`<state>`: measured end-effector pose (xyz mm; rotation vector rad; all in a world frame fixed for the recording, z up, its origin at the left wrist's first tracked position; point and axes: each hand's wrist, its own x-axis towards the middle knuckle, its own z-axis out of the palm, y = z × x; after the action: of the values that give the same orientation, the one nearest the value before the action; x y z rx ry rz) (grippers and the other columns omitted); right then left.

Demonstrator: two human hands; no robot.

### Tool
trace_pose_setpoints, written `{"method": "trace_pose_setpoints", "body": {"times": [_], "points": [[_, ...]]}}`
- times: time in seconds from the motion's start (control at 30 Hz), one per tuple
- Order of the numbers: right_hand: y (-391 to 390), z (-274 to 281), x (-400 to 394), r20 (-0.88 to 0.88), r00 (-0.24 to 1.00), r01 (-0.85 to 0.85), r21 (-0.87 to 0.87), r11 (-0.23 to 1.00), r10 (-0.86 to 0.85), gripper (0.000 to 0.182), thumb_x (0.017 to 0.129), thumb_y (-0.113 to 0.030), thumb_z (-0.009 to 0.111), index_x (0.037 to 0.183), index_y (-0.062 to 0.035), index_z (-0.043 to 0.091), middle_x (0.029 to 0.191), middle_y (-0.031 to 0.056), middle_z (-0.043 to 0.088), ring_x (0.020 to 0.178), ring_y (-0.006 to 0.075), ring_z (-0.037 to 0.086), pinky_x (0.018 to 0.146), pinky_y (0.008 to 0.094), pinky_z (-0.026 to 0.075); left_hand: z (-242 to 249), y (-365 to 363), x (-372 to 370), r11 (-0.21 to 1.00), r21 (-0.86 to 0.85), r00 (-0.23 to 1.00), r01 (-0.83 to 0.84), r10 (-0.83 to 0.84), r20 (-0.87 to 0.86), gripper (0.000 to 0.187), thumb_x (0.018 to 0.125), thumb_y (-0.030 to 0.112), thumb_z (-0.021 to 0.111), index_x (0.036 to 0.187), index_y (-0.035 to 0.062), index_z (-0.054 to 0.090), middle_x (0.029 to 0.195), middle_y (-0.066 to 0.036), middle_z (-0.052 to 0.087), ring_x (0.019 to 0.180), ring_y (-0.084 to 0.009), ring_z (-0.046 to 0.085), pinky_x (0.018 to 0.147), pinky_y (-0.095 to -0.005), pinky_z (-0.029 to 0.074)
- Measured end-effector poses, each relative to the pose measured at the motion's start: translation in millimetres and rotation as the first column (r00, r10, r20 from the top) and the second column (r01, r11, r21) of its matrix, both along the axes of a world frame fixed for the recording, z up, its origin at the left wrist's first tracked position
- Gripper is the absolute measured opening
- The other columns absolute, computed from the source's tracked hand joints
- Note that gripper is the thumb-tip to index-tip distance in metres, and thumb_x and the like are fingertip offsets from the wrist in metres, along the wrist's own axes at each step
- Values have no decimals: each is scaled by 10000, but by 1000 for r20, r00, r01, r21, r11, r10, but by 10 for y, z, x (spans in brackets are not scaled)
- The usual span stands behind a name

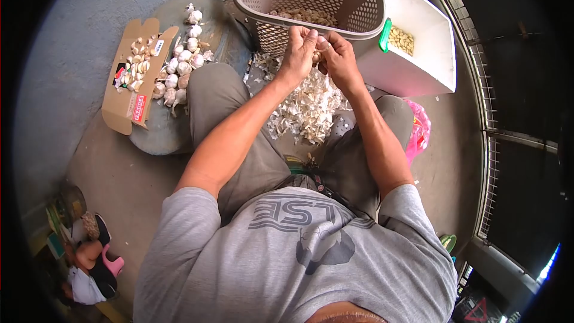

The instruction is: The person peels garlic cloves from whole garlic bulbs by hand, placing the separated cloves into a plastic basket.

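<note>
My left hand (299, 54) and my right hand (339, 61) come together over the front rim of a grey-brown perforated plastic basket (263, 27). Fingers of both are pinched on a small piece of garlic (316, 57), mostly hidden by the fingertips. Below them, between the knees, lies a heap of papery garlic skins (308, 107). Inside the basket are many garlic cloves (308, 17). To the right stands a white foam box (397, 72) holding peeled cloves (401, 40), with a green-handled tool (385, 34) at its rim.
At the left, whole garlic bulbs (184, 67) rest on a round grey surface (158, 140). Beside them, a flattened cardboard box (113, 107) carries loose cloves (136, 69). A pink plastic bag (418, 128) lies by the right knee. Another person (89, 257) is at lower left.
</note>
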<state>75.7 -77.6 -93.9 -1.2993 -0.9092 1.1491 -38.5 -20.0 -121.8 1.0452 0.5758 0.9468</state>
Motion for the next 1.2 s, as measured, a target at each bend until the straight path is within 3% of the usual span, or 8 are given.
{"method": "trace_pose_setpoints", "body": {"times": [0.07, 0.2, 0.5, 0.87, 0.97, 1.07, 1.1, 1.2], "points": [[17, -18, 64, -287, 957, 49, 17, 999, -43, 198, 1045, -202, 612, 922, -48, 592, 704, 12, 610, 498, 77, 512, 417, 250, 408, 21, 24, -26, 1000, 22, 1000, -5, 6, -9, 306, 1100, 404, 458, 1134, 103, 413, 855, 0, 568, 645, -41, 556, 500, -203, 476], [8, -83, 82, -353, 935, 58, 33, 998, -43, 168, 1035, -179, 622, 949, -38, 590, 742, 33, 635, 507, 101, 539, 406, 255, 432, 13, 74, -35, 1000, -15, 997, 0, -2, -79, 358, 1076, 451, 502, 1141, 105, 435, 834, 7, 562, 605, -36, 538, 442, -200, 433], [-45, -23, 78, 55, 997, -59, 98, 993, 54, 139, 1021, -91, 609, 1079, 34, 594, 896, 55, 637, 643, 122, 613, 543, 271, 541, 71, 207, -125, 962, -252, 993, -107, 92, -68, 420, 1009, 510, 606, 987, 105, 495, 692, -4, 572, 514, -87, 532, 412, -237, 402], [-68, 34, 82, 107, 993, -45, -46, 998, 49, 208, 1053, -204, 606, 980, -10, 588, 691, -6, 558, 468, 61, 478, 424, 229, 406, -15, 148, -74, 971, -231, 993, -63, 39, -107, 375, 1014, 477, 621, 922, 121, 546, 760, 11, 593, 604, -75, 549, 451, -250, 403], [-35, -31, 180, 273, 917, -231, -231, 945, 291, 140, 1022, -135, 630, 1031, 0, 597, 788, 19, 608, 609, 87, 571, 547, 246, 484, 12, 238, -148, 954, -301, 999, 6, -18, -40, 357, 1020, 465, 615, 931, 127, 541, 767, 11, 605, 615, -77, 561, 459, -250, 407], [5, -297, 172, 550, 826, -178, 47, 983, 123, 162, 920, -23, 671, 1063, 28, 614, 942, 72, 665, 841, 133, 646, 750, 300, 543, -11, 255, -111, 964, -267, 999, -7, -6, -46, 330, 1037, 438, 596, 954, 124, 538, 773, 10, 613, 617, -78, 569, 483, -240, 426], [-7, -119, 167, 385, 909, -131, -101, 986, 160, 318, 852, 38, 659, 1166, 21, 612, 1072, 88, 671, 1022, 158, 628, 898, 320, 514, -22, 252, -117, 977, -211, 998, 11, -22, -51, 301, 1056, 409, 569, 969, 123, 535, 789, 11, 618, 621, -80, 572, 513, -238, 453], [-12, 84, 167, -139, 974, -176, 19, 984, 177, 422, 879, 21, 682, 1292, 1, 594, 1099, 71, 673, 977, 147, 646, 830, 298, 532, -48, 181, -63, 982, -187, 999, 42, -43, -3, 225, 1083, 303, 522, 1028, 89, 563, 842, 0, 620, 684, -92, 583, 570, -263, 503]]}}
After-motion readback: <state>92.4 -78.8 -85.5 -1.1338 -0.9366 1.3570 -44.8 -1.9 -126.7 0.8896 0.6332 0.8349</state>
